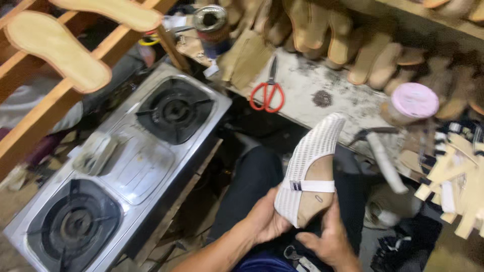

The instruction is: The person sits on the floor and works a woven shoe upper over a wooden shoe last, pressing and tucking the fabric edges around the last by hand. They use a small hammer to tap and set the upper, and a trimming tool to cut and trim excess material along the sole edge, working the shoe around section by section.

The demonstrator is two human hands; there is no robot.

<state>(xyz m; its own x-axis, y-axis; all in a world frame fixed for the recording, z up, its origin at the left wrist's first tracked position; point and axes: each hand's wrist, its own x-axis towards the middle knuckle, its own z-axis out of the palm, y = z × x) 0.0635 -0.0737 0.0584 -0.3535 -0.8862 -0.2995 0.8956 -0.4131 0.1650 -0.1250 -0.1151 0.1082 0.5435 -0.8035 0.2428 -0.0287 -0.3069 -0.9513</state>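
I hold a white mesh shoe upper (310,166) stretched over a tan last, toe pointing up and away, above my dark-trousered lap. My left hand (267,219) grips its heel end from the left. My right hand (330,239) cups the heel from below and to the right, thumb against the tan sole side. A white elastic strap crosses the shoe's opening.
A two-burner steel gas stove (126,171) stands at my left. On the stained workbench (327,95) lie red-handled scissors (267,93), a pink-lidded jar (411,103) and a hammer (383,156). Tan insoles (55,50) rest on wooden racks; several more line the back.
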